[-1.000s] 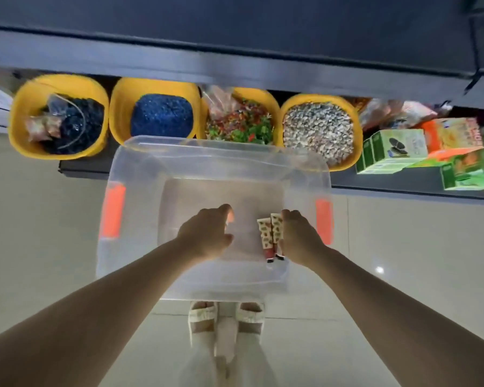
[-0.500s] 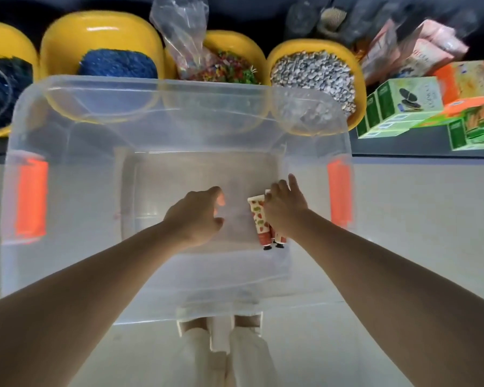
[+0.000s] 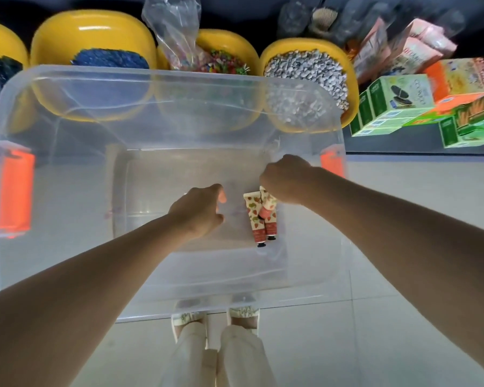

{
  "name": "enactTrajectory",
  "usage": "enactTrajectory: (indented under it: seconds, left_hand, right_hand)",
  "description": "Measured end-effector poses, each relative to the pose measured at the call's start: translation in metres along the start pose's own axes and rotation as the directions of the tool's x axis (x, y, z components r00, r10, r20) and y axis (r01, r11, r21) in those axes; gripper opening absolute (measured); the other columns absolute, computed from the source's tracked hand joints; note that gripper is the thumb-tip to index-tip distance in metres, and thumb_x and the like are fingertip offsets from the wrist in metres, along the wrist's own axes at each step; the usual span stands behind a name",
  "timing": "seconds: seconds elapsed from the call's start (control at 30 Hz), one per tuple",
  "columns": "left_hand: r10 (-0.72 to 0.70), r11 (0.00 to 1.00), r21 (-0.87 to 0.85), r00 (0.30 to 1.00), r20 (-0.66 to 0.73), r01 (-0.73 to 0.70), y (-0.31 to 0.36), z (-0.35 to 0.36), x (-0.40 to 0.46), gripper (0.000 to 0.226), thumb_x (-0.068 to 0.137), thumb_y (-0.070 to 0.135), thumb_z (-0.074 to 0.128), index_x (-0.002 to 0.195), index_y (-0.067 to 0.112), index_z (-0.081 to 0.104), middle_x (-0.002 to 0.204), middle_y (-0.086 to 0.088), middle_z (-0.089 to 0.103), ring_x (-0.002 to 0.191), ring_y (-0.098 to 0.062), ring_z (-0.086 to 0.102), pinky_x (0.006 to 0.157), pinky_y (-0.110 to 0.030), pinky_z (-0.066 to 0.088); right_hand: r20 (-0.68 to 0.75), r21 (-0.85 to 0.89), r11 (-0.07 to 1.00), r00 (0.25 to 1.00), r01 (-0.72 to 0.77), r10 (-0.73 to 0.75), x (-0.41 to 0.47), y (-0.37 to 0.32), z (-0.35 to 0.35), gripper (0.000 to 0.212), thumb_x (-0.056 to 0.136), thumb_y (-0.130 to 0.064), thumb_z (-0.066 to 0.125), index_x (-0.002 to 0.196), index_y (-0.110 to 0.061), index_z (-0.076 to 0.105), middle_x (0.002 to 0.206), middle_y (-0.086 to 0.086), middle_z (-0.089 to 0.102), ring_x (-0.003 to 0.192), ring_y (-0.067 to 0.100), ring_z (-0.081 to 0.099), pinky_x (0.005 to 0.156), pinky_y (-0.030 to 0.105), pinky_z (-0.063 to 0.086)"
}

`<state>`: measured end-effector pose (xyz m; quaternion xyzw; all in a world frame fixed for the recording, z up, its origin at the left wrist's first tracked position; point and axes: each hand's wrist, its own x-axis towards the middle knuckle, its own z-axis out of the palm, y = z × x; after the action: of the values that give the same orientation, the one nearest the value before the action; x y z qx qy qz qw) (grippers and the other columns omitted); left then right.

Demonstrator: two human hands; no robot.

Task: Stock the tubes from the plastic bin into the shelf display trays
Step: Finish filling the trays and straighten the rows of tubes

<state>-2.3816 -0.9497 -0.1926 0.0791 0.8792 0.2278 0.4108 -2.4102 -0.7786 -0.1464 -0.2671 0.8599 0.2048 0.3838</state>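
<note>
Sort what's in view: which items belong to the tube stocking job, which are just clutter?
Job:
- tubes, strawberry print, right hand gripping their top ends
- clear plastic bin with orange handles
- left hand, inside the bin, holding nothing visible

Just there:
- yellow bowls of blue, mixed and grey-white bits
- plastic bag
- green boxes
- pink packets

Both forearms are bare from the lower corners of the frame up to the left hand (image 3: 200, 209) and the right hand (image 3: 285, 180), with no sleeve, watch or ring showing on either. At the bottom centre the legs wear pale cream trousers (image 3: 221, 358) (loose and plain). The feet are in open white sandals (image 3: 215, 317) with broad straps bearing a faint greenish print.
</note>
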Motion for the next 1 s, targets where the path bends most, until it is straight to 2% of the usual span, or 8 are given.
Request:
enactTrajectory:
  seconds: [0.1, 0.2, 0.3, 0.4, 0.5, 0.6, 0.8, 1.0]
  left_hand:
    - [-0.023, 0.999, -0.023, 1.000, -0.006, 0.023, 0.008, 0.005, 0.010, 0.036, 0.084, 0.020, 0.064, 0.118, 0.019, 0.052, 0.110, -0.002, 0.062, 0.101, -0.022, 0.058, 0.091, -0.035, 0.049]
    - [-0.043, 0.998, -0.046, 0.999, -0.015, 0.042, 0.018, 0.013, 0.019, 0.042, 0.083, 0.022, 0.067, 0.121, 0.018, 0.051, 0.113, -0.003, 0.061, 0.103, -0.022, 0.058, 0.089, -0.033, 0.049]
    - [-0.053, 0.998, -0.045, 0.998, -0.035, 0.051, 0.030, 0.024, 0.026, 0.047, 0.082, 0.023, 0.069, 0.125, 0.019, 0.050, 0.121, -0.005, 0.059, 0.110, -0.023, 0.056, 0.091, -0.036, 0.049]
    - [-0.022, 1.000, -0.015, 0.995, -0.093, 0.021, 0.041, 0.037, 0.032, 0.051, 0.081, 0.020, 0.070, 0.128, 0.016, 0.048, 0.127, -0.006, 0.053, 0.115, -0.023, 0.053, 0.089, -0.035, 0.048]
    - [-0.006, 0.999, 0.033, 0.989, -0.147, 0.011, 0.048, 0.052, 0.042, 0.056, 0.078, 0.024, 0.073, 0.127, 0.015, 0.047, 0.127, -0.006, 0.049, 0.111, -0.023, 0.053, 0.085, -0.034, 0.049]
    - [-0.044, 0.995, 0.075, 0.982, -0.183, 0.059, 0.056, 0.065, 0.053, 0.066, 0.073, 0.028, 0.078, 0.127, 0.014, 0.043, 0.126, -0.006, 0.047, 0.110, -0.023, 0.054, 0.084, -0.035, 0.052]
    - [-0.115, 0.992, 0.032, 0.977, -0.180, 0.123, 0.064, 0.074, 0.063, 0.054, 0.075, 0.016, 0.076, 0.120, 0.012, 0.047, 0.121, -0.008, 0.047, 0.105, -0.025, 0.055, 0.080, -0.032, 0.048]
    - [-0.129, 0.985, -0.122, 0.988, -0.084, 0.118, 0.064, 0.047, 0.043, 0.038, 0.092, 0.011, 0.053, 0.127, 0.014, 0.038, 0.123, -0.009, 0.056, 0.107, -0.029, 0.058, 0.079, -0.038, 0.055]
  right_hand:
    - [-0.198, -0.019, 1.000, 0.980, -0.004, 0.001, -0.019, 0.021, -0.021, 0.012, 0.094, -0.008, 0.047, 0.098, -0.002, 0.056, 0.095, 0.010, 0.062, 0.086, 0.029, 0.060, 0.069, 0.034, 0.041]
    - [-0.387, 0.063, 0.995, 0.917, -0.071, 0.090, -0.039, 0.040, -0.024, 0.026, 0.094, -0.019, 0.052, 0.115, -0.006, 0.048, 0.104, 0.014, 0.060, 0.093, 0.035, 0.062, 0.063, 0.034, 0.037]
    - [-0.533, 0.325, 0.944, 0.813, -0.061, 0.236, -0.054, 0.056, -0.020, 0.023, 0.089, -0.018, 0.058, 0.110, -0.012, 0.054, 0.105, 0.012, 0.058, 0.095, 0.034, 0.059, 0.067, 0.035, 0.043]
    - [-0.621, 0.538, 0.840, 0.706, 0.068, 0.341, -0.062, 0.063, -0.004, 0.020, 0.079, -0.017, 0.066, 0.098, -0.010, 0.066, 0.096, 0.012, 0.060, 0.086, 0.030, 0.058, 0.072, 0.038, 0.049]
    - [-0.645, 0.657, 0.740, 0.616, 0.146, 0.452, -0.060, 0.061, 0.013, 0.020, 0.070, -0.020, 0.067, 0.085, -0.006, 0.070, 0.080, 0.012, 0.060, 0.069, 0.019, 0.051, 0.061, 0.027, 0.036]
    - [-0.657, 0.682, 0.717, 0.552, 0.145, 0.513, -0.055, 0.058, 0.024, 0.022, 0.074, -0.025, 0.064, 0.082, -0.004, 0.066, 0.077, 0.008, 0.054, 0.067, 0.015, 0.043, 0.059, 0.026, 0.027]
    - [-0.672, 0.671, 0.719, 0.558, 0.181, 0.486, -0.050, 0.055, 0.027, 0.030, 0.080, -0.027, 0.055, 0.093, -0.002, 0.064, 0.086, 0.005, 0.048, 0.073, 0.015, 0.042, 0.065, 0.026, 0.028]
    - [-0.629, 0.702, 0.687, 0.618, 0.188, 0.473, -0.058, 0.056, 0.017, 0.025, 0.086, -0.026, 0.059, 0.094, -0.002, 0.061, 0.083, 0.001, 0.043, 0.074, 0.015, 0.040, 0.065, 0.024, 0.021]
